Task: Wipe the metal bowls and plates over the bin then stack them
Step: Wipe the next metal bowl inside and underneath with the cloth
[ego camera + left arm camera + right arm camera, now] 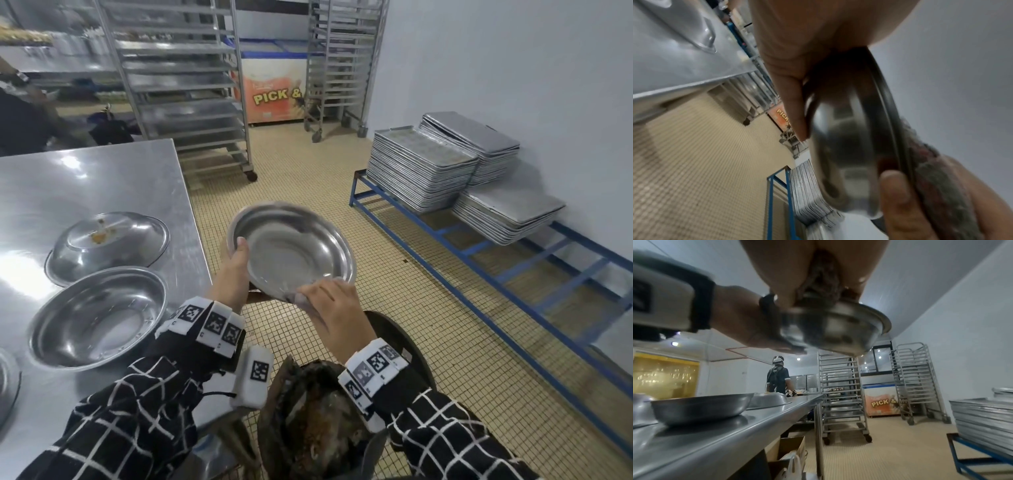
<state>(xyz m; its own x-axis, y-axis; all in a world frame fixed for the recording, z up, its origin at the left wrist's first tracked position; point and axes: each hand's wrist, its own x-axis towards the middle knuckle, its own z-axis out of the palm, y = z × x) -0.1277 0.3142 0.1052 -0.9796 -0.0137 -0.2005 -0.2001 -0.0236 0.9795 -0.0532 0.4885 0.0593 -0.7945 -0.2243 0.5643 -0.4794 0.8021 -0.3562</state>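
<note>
My left hand [236, 263] grips the left rim of a shiny metal bowl [291, 246], thumb inside and fingers underneath, holding it tilted in the air beyond the table edge. My right hand [329, 305] pinches a grey cloth [303, 299] against the bowl's near rim. The left wrist view shows the bowl [846, 162] edge-on with the cloth [937, 181] on its rim. The bowl [836, 331] and the cloth [824, 280] also show in the right wrist view. Below my arms stands the dark bin [315, 421] full of brown scraps.
On the steel table [113, 174] at left sit an upright bowl [99, 317] and an upside-down bowl [109, 240] with food stains. Stacked trays [424, 168] rest on a blue rack [513, 260] at right. Wheeled racks [185, 85] and a freezer [270, 89] stand behind; another person [778, 378] works far off.
</note>
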